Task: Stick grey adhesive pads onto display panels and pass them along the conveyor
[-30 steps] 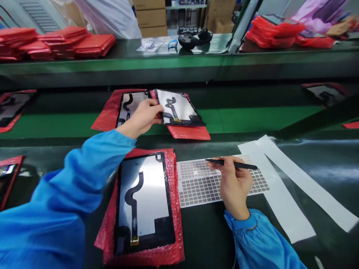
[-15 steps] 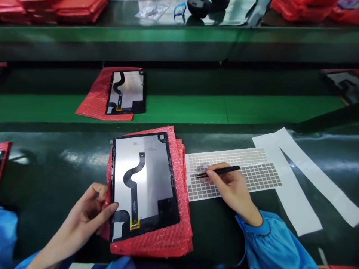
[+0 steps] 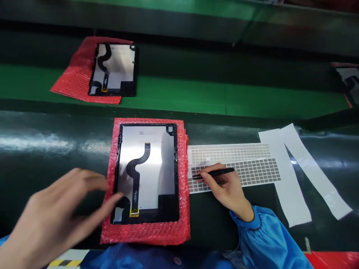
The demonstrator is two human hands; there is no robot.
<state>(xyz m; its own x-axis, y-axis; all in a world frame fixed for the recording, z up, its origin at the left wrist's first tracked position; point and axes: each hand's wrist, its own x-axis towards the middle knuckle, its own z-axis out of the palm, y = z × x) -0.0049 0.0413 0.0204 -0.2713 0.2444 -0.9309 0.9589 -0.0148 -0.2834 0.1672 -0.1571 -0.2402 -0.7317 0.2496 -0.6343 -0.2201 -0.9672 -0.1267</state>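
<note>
A tablet display panel [image 3: 153, 175] lies back side up on a stack of red bubble-wrap bags [image 3: 183, 216]. A dark curved flex cable [image 3: 135, 186] runs down its silvery back to a yellow-edged connector. My left hand [image 3: 64, 209], somewhat blurred, is beside the panel's left edge, thumb and fingers apart; its thumb tip overlaps the lower left corner, and I cannot tell if it touches. Black tweezers [image 3: 220, 172] are pinched in my right hand [image 3: 228, 190]. Their tips are over the left end of a sheet of small grey square stickers [image 3: 260, 172].
Two white paper strips [image 3: 291, 186] lie right of the sticker sheet. Beyond the bench edge, another display panel [image 3: 117, 71] rests on a red bubble-wrap bag [image 3: 70, 82] on a green surface [image 3: 182, 99]. Part of a further panel [image 3: 350, 82] shows at the far right.
My left hand has let go of the panel's left edge, and its fingers have spread. The panel now lies straighter on the bags. The tweezers stay over the sticker sheet; the view has tilted down.
</note>
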